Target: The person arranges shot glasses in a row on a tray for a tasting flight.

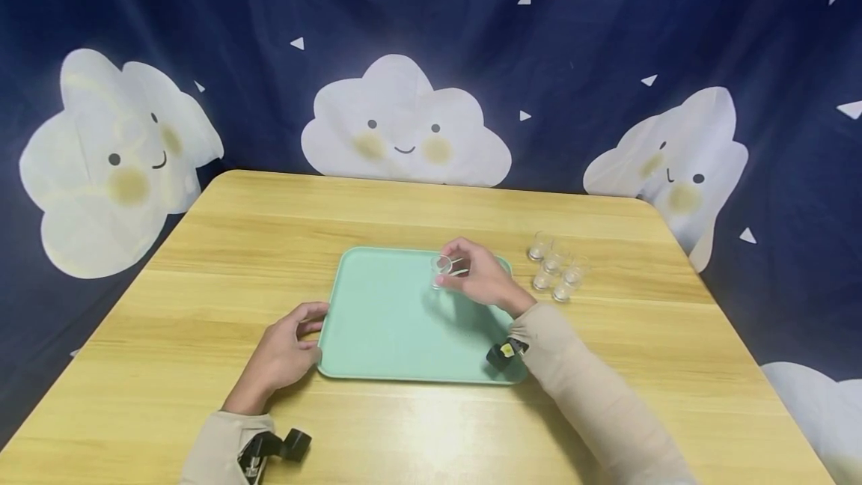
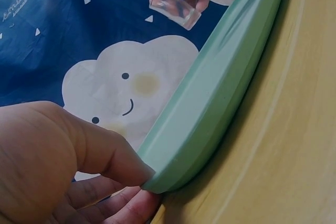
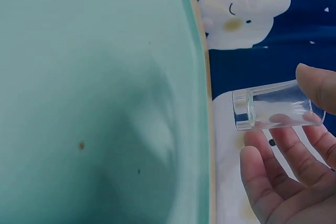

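Note:
A clear shot glass point(image 1: 440, 272) is pinched between the thumb and fingers of my right hand point(image 1: 474, 273), held over the upper right part of a mint-green tray point(image 1: 377, 320). In the right wrist view the shot glass point(image 3: 278, 106) hangs above the tray surface, its thick base toward the tray. My left hand point(image 1: 286, 350) is at the tray's left edge. In the left wrist view its thumb point(image 2: 118, 158) touches the tray's rim point(image 2: 173, 174), with the other fingers beside and below that rim.
Several more clear shot glasses point(image 1: 564, 289) stand grouped on the wooden table point(image 1: 640, 320), to the right of the tray. A dark blue curtain point(image 1: 572, 36) printed with clouds hangs behind the table. Wrist cameras point(image 1: 296, 444) sit on both sleeves.

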A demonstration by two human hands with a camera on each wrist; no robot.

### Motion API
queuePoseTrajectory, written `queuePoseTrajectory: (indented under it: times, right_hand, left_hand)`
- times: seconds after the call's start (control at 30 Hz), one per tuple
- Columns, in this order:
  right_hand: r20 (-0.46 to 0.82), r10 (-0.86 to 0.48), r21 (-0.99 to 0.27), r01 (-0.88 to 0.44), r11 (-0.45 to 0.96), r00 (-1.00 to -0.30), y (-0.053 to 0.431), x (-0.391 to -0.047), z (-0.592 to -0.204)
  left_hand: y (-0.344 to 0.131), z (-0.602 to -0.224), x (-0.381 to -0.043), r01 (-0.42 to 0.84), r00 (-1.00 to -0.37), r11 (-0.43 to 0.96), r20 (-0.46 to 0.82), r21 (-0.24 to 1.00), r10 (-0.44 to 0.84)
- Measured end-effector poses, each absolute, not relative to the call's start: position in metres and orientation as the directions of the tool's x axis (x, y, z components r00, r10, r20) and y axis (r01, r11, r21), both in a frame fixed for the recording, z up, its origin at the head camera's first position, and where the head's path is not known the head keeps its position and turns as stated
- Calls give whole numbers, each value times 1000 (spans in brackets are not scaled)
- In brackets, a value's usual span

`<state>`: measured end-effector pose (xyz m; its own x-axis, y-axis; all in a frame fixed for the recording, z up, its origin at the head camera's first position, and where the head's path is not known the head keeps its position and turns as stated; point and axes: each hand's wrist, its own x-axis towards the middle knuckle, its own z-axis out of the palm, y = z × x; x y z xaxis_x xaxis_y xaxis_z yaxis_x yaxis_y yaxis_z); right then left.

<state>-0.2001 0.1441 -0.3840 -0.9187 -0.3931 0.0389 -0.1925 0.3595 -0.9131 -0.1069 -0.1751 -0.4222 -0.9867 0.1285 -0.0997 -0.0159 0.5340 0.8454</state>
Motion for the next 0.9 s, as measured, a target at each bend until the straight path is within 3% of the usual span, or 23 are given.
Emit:
queuePoseTrajectory:
  times: [0.9]
  right_hand:
    - [15, -479, -929, -189, 318, -878, 97, -205, -393]
  left_hand:
    - [-175, -422, -105, -1, -988, 556, -88, 831, 130]
